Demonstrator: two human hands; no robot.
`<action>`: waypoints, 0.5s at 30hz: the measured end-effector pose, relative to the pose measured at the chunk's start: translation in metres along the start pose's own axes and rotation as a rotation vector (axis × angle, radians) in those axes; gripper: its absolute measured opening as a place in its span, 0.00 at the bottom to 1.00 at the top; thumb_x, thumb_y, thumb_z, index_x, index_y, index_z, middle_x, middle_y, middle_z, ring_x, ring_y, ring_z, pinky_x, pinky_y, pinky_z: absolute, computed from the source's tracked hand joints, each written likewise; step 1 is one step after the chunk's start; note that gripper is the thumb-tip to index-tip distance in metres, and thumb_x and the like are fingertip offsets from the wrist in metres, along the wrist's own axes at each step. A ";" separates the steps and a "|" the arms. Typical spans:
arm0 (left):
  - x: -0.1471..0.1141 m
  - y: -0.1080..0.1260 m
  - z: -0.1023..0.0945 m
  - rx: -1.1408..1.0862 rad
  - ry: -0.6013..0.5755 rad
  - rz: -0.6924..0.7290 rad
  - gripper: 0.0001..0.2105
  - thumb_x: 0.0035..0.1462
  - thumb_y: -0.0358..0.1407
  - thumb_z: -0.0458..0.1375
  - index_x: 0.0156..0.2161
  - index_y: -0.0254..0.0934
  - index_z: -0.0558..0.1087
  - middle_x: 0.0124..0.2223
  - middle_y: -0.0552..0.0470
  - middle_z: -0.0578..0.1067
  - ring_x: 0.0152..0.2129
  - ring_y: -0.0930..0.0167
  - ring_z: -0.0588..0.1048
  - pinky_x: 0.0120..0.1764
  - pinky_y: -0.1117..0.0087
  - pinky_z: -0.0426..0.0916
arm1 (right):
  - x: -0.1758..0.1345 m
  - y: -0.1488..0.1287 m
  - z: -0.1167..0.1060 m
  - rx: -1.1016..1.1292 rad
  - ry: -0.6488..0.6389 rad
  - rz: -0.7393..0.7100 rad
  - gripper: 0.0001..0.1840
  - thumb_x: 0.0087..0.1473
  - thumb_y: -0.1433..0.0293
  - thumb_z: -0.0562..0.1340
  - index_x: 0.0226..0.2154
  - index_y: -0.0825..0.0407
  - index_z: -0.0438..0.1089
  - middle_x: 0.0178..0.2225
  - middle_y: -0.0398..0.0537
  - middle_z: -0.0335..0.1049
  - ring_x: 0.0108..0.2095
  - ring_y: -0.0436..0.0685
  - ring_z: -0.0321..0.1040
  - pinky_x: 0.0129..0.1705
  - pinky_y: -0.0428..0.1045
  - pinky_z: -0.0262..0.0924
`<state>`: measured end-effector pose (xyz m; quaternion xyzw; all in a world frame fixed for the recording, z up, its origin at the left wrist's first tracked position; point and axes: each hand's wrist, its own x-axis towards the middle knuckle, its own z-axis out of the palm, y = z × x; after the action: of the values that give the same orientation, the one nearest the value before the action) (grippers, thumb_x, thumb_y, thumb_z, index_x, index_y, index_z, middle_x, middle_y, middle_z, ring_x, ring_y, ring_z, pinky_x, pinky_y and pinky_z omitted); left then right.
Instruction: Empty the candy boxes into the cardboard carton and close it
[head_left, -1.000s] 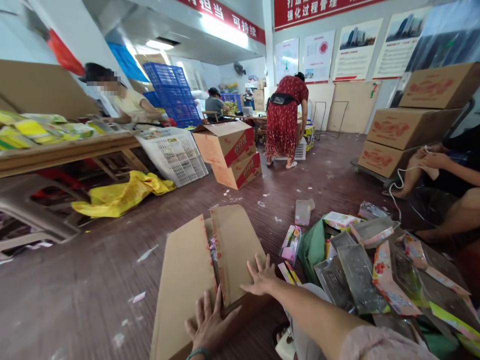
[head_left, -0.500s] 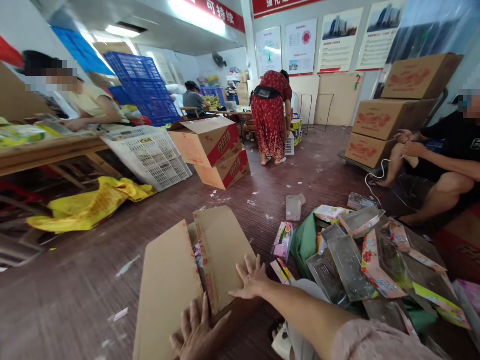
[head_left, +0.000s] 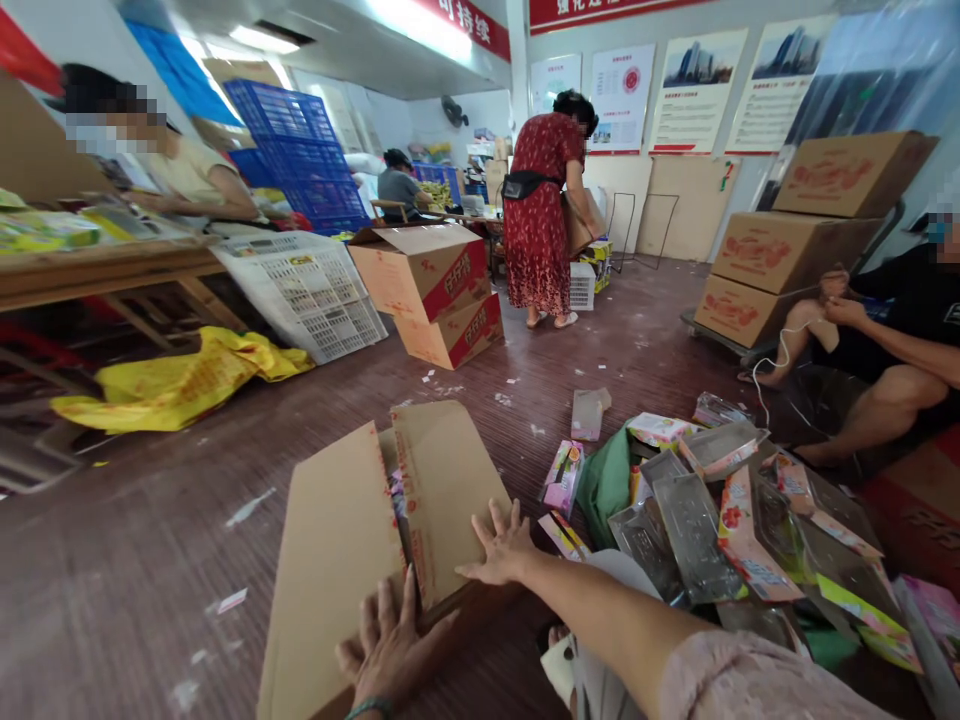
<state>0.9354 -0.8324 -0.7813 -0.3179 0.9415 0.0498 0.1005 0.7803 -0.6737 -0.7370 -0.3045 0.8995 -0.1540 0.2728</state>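
Right below me on the floor stands a large cardboard box (head_left: 330, 540), its two top flaps folded in with a gap between them. Through the gap a bit of purple packaging (head_left: 398, 492) shows; the rest of the contents is hidden. My left hand (head_left: 394, 640), fingers spread, rests on the box's near edge by the end of the gap. Over the right flap (head_left: 442, 490) my right hand (head_left: 499, 545) lies with its fingers apart, at the flap's outer edge. Neither hand grips anything.
Right of the box lies a heap of clear plastic trays and printed packs (head_left: 697, 530) with a green sack (head_left: 609, 485). A yellow sheet (head_left: 187, 385), a white crate (head_left: 300, 295) and printed cartons (head_left: 420, 270) stand beyond. A person sits at right near stacked cartons (head_left: 757, 250).
My hands stay on the box in nearly the same place. The person in the red dress has straightened up somewhat and now holds a cardboard box. The view has shifted slightly.
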 end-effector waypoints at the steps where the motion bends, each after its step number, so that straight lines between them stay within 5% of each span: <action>1: -0.001 0.001 -0.002 0.007 -0.006 -0.002 0.46 0.64 0.62 0.46 0.81 0.42 0.47 0.83 0.40 0.41 0.79 0.49 0.39 0.73 0.34 0.41 | 0.000 0.000 -0.001 -0.010 -0.004 0.005 0.59 0.62 0.31 0.57 0.81 0.40 0.36 0.81 0.50 0.14 0.78 0.88 0.16 0.75 0.82 0.32; 15: -0.006 0.008 -0.010 -0.026 -0.026 0.006 0.50 0.63 0.64 0.46 0.81 0.37 0.42 0.83 0.42 0.39 0.79 0.48 0.36 0.73 0.33 0.39 | -0.004 -0.002 -0.005 -0.087 -0.043 0.034 0.59 0.62 0.28 0.49 0.81 0.42 0.34 0.81 0.52 0.13 0.78 0.89 0.16 0.74 0.82 0.34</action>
<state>0.9340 -0.8240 -0.7699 -0.3155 0.9404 0.0666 0.1083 0.7805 -0.6723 -0.7303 -0.3038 0.9044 -0.1035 0.2811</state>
